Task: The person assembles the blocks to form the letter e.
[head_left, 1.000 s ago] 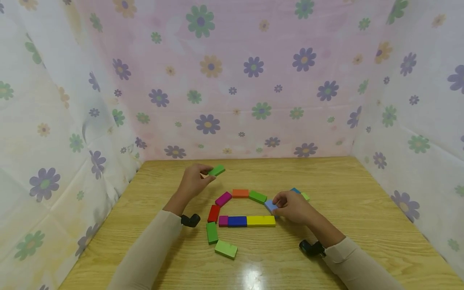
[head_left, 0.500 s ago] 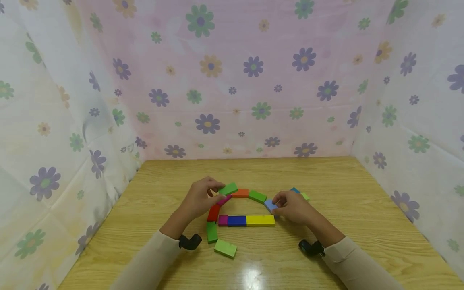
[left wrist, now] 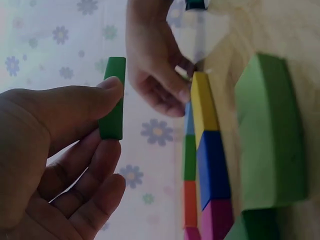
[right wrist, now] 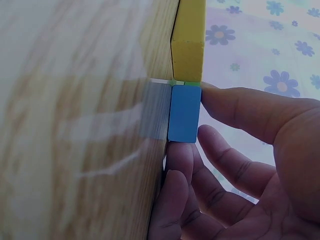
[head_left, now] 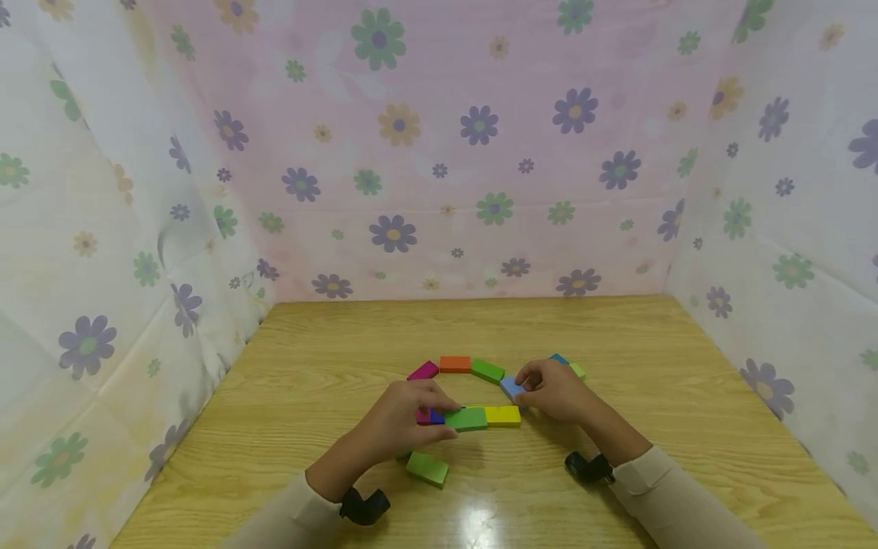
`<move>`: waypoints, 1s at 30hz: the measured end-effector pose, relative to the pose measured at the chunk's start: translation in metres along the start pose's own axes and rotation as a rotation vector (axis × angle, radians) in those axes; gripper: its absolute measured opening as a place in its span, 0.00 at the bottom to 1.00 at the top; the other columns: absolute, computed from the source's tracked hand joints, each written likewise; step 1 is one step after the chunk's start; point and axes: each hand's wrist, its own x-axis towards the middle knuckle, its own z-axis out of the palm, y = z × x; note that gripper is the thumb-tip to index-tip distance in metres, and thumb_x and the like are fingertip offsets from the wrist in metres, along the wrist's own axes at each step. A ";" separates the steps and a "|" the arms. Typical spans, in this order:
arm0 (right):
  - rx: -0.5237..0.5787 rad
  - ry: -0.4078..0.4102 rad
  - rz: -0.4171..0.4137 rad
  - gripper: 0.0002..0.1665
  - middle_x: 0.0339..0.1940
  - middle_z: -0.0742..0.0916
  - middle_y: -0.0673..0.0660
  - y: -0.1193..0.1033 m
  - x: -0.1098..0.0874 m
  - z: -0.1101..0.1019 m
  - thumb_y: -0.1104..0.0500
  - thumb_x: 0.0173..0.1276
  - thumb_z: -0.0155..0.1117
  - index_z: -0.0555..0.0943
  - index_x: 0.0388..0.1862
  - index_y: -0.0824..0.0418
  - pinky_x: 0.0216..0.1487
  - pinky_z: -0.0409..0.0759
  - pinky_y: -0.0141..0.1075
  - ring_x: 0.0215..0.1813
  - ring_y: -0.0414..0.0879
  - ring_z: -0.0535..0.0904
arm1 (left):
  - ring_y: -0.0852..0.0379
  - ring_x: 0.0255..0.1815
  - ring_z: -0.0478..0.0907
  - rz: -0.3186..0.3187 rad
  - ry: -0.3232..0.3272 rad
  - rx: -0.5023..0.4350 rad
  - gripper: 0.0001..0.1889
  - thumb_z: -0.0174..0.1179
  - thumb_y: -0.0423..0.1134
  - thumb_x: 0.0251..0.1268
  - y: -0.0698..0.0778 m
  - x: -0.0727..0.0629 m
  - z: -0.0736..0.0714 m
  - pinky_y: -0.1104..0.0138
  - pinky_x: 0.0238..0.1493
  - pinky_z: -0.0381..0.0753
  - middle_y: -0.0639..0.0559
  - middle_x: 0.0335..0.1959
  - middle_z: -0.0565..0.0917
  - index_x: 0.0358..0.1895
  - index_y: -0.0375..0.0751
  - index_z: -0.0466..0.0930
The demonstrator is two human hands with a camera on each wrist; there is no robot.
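Observation:
My left hand (head_left: pixel 394 423) pinches a green block (head_left: pixel 467 419) between thumb and fingers. In the left wrist view that block (left wrist: pixel 114 100) is held off the table. It overlaps the straight row of magenta, blue and yellow (head_left: pixel 504 416) blocks in the head view. My right hand (head_left: pixel 557 393) grips a light blue block (head_left: pixel 510 389) at the right end of a curved line. The right wrist view has this block (right wrist: pixel 184 114) resting on the table, thumb at one side and fingertips at the other. Orange (head_left: pixel 456 364), green (head_left: pixel 488 371) and magenta (head_left: pixel 423 370) blocks continue the curve.
A light green block (head_left: pixel 427 469) lies near the front, below my left hand. Behind my right hand, a blue block (head_left: pixel 559 358) and a lime block (head_left: pixel 578 372) show partly. Flowered cloth (head_left: pixel 439 152) walls enclose the wooden table (head_left: pixel 329 328) at the back and sides.
My left hand has carried the green block from the back left, forward and right, to over the straight row. It now covers the red block on the curve's left side. My right hand stays put.

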 end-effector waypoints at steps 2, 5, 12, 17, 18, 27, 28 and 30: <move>0.004 0.001 -0.004 0.15 0.41 0.85 0.53 0.001 0.000 0.000 0.57 0.64 0.77 0.85 0.47 0.59 0.43 0.81 0.40 0.44 0.47 0.80 | 0.60 0.42 0.84 -0.011 -0.025 -0.002 0.15 0.77 0.43 0.59 0.003 -0.003 0.006 0.69 0.41 0.85 0.64 0.43 0.87 0.50 0.51 0.91; 0.007 0.002 -0.005 0.15 0.41 0.85 0.53 0.002 0.000 0.000 0.57 0.64 0.78 0.85 0.46 0.58 0.44 0.81 0.40 0.44 0.47 0.80 | 0.67 0.43 0.83 -0.021 -0.071 0.022 0.15 0.77 0.45 0.60 0.006 -0.007 0.016 0.73 0.43 0.84 0.68 0.43 0.87 0.50 0.54 0.91; 0.002 0.001 -0.016 0.14 0.40 0.85 0.53 0.002 -0.001 0.001 0.56 0.64 0.78 0.85 0.46 0.58 0.44 0.82 0.40 0.44 0.47 0.80 | 0.75 0.39 0.81 0.016 -0.159 0.133 0.13 0.78 0.49 0.58 0.011 -0.012 0.027 0.77 0.42 0.79 0.72 0.38 0.87 0.46 0.58 0.92; -0.001 0.002 -0.021 0.15 0.41 0.85 0.53 0.002 -0.001 0.000 0.56 0.64 0.78 0.85 0.46 0.58 0.44 0.82 0.40 0.44 0.47 0.80 | 0.75 0.38 0.81 0.005 -0.205 0.135 0.12 0.78 0.50 0.57 0.013 -0.014 0.029 0.79 0.41 0.78 0.72 0.38 0.88 0.45 0.57 0.92; -0.003 0.001 -0.019 0.15 0.41 0.86 0.53 0.002 -0.001 0.000 0.56 0.64 0.78 0.85 0.46 0.58 0.44 0.82 0.40 0.44 0.47 0.80 | 0.75 0.39 0.81 0.002 -0.210 0.129 0.12 0.78 0.50 0.57 0.014 -0.014 0.029 0.79 0.41 0.79 0.72 0.38 0.88 0.44 0.57 0.92; 0.006 0.001 -0.004 0.15 0.41 0.86 0.53 0.002 -0.002 0.002 0.56 0.64 0.78 0.85 0.46 0.57 0.43 0.82 0.40 0.44 0.47 0.80 | 0.78 0.43 0.80 -0.049 -0.231 0.121 0.12 0.79 0.50 0.56 0.010 -0.021 0.034 0.77 0.46 0.79 0.75 0.39 0.88 0.43 0.59 0.92; 0.008 0.000 -0.008 0.15 0.41 0.86 0.53 0.001 -0.001 0.001 0.56 0.64 0.78 0.85 0.46 0.57 0.43 0.81 0.40 0.44 0.47 0.80 | 0.78 0.43 0.81 -0.048 -0.230 0.123 0.12 0.79 0.50 0.56 0.009 -0.021 0.034 0.77 0.46 0.79 0.75 0.39 0.88 0.43 0.59 0.92; 0.014 0.002 -0.005 0.14 0.40 0.85 0.53 0.001 -0.001 0.000 0.56 0.64 0.78 0.85 0.46 0.57 0.43 0.81 0.39 0.44 0.47 0.80 | 0.78 0.44 0.80 -0.046 -0.229 0.131 0.12 0.79 0.51 0.56 0.009 -0.021 0.034 0.77 0.46 0.79 0.76 0.39 0.87 0.43 0.60 0.92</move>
